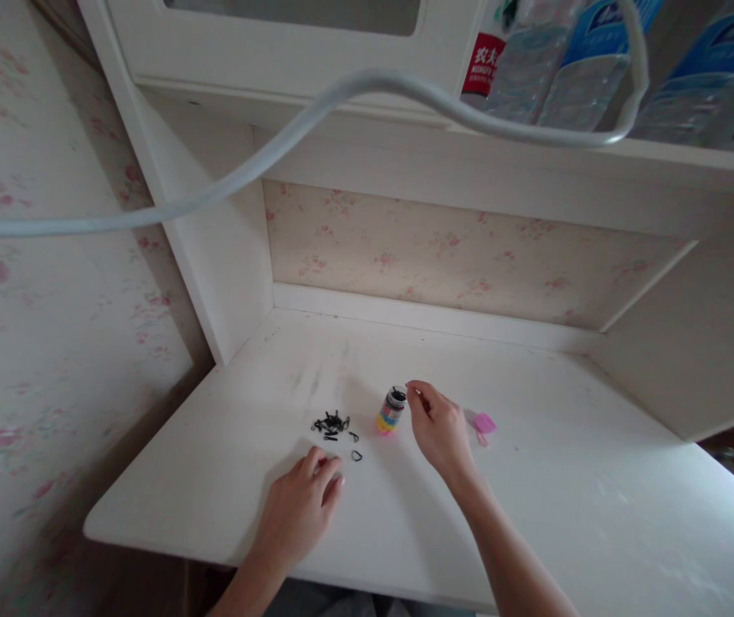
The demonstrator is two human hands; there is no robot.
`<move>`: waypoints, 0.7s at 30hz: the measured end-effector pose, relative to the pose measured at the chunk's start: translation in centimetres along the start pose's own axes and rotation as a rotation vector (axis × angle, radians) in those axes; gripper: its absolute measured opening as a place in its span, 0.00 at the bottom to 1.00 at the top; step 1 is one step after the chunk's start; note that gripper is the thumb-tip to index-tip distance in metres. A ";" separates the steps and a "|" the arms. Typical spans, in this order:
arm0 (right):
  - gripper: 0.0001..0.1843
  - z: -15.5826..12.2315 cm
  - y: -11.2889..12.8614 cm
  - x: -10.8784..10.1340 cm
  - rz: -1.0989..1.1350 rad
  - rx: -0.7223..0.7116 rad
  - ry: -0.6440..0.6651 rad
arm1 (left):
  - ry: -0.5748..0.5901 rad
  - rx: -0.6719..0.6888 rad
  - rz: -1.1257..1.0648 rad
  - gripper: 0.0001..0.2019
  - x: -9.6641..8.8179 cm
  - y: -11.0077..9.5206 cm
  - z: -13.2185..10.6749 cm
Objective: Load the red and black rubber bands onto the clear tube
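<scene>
Here, black bands [331,425] lie just beyond the loosely unclenched left hand [301,507]; a colourful jar [390,411] stands beside the right hand [442,435], whose grip I cannot tell.

Head-worn view, forward and down over the desk [565,480]

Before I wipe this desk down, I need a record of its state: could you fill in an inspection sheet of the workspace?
Surface: white desk, grey smudges toward the back.
Work items: small jar with dark contents; black loops to its left, mostly piled.
Clutter: pink item right of the right hand.
Hands: left hand near the loops; right at the jar's mouth, contact unclear.
Cables: white cable or tube across the view.
Surroundings: floral wallpaper; plastic bottles above.
</scene>
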State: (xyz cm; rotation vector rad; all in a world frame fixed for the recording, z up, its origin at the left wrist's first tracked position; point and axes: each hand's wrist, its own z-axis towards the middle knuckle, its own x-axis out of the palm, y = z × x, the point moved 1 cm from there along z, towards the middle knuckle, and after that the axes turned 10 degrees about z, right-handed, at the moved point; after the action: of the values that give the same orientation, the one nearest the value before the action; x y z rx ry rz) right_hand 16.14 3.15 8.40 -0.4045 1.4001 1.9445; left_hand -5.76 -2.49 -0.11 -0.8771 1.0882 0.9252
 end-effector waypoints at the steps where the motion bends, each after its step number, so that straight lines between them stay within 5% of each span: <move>1: 0.18 -0.1 0.1 -0.1 -0.013 -0.005 0.019 | 0.001 -0.002 0.001 0.11 0.0 0.0 0.0; 8: 0.19 -0.6 0.9 -0.2 -0.354 0.016 0.238 | 0.019 -0.006 -0.012 0.10 -0.2 -0.1 0.0; 21: 0.21 -0.8 0.6 -0.8 -0.262 -0.021 0.194 | 0.018 -0.015 -0.020 0.09 -0.5 -0.2 0.0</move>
State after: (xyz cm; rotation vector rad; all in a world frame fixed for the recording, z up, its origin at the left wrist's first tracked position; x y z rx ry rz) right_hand 16.14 2.07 9.01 -0.7639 1.3696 1.7438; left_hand -5.68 -2.63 0.35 -0.9084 1.0877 0.9113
